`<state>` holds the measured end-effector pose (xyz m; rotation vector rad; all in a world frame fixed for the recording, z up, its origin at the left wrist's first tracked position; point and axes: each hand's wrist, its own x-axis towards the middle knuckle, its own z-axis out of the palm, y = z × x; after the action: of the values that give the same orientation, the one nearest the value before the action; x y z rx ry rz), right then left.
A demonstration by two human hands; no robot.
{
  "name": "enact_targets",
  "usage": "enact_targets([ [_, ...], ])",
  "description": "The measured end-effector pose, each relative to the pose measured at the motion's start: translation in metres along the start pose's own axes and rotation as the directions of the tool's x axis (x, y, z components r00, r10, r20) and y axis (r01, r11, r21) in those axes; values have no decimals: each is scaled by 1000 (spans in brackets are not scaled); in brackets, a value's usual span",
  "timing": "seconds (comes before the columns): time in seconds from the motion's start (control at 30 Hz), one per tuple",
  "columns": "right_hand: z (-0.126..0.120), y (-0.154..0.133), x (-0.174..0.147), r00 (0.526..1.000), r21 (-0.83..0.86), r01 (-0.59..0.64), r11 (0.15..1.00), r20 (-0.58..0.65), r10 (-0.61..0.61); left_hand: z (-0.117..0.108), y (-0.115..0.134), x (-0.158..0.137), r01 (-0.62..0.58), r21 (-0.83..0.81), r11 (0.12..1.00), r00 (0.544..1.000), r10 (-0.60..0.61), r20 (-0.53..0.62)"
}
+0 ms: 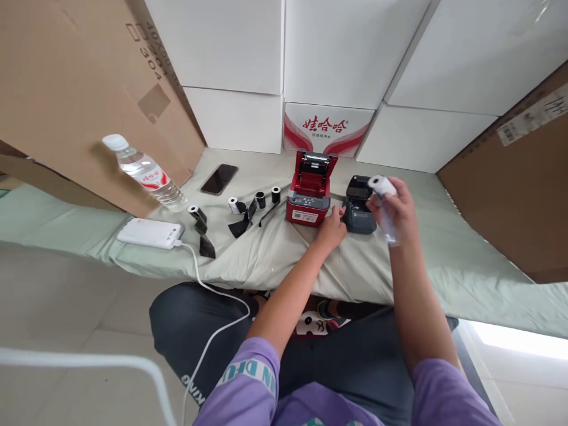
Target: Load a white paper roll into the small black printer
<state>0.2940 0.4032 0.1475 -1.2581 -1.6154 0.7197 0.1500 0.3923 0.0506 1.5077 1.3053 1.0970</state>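
My right hand [402, 204] is closed around a white paper roll [384, 186], whose dark hollow core faces left. A blurred, loose strip hangs below the roll. Under and left of that hand sits a small black printer [360, 220] with its lid up. My left hand [333, 229] rests low between this printer and a larger red printer [309, 204], fingers slightly apart and nothing visible in them. Its fingertips are close to the black printer; whether they touch it I cannot tell. The red printer's lid also stands raised, showing its red inner bay.
Several small rolls with black strips, one a white-ended roll [234, 205], lie left of the red printer. A phone [219, 179], a water bottle [148, 176] and a white power bank [149, 233] with a cable [198, 272] are farther left. White boxes [235, 118] line the back; cardboard [510, 177] flanks the right.
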Motion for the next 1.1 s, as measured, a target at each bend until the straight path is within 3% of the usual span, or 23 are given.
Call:
enact_targets([
  [0.07,-30,37,11,996,113,-6,994,-84,16,2,-1,1,-54,5,999,998,54,-20],
  [0.13,-40,68,25,994,269,22,963,-113,9,3,-3,1,-81,6,997,996,81,-35],
  [0.2,-36,90,36,990,354,47,934,-139,3,3,-5,1,-82,3,997,996,82,-27],
  [0.3,-20,106,41,989,320,78,944,-148,-32,2,-9,1,-90,-3,996,996,90,-11],
  [0.53,-2,106,34,988,219,111,969,-128,-85,-1,-8,1,-87,15,996,996,87,4],
  [0.7,3,106,36,981,342,93,935,-192,-28,-1,-5,-1,-76,14,997,997,77,-12],
  [0.83,1,108,38,967,534,61,843,-240,82,-2,-6,-2,-77,-1,997,997,77,-4],
  [1.1,-5,96,36,963,811,36,583,-185,197,-3,-2,-3,-70,26,997,998,70,4],
])
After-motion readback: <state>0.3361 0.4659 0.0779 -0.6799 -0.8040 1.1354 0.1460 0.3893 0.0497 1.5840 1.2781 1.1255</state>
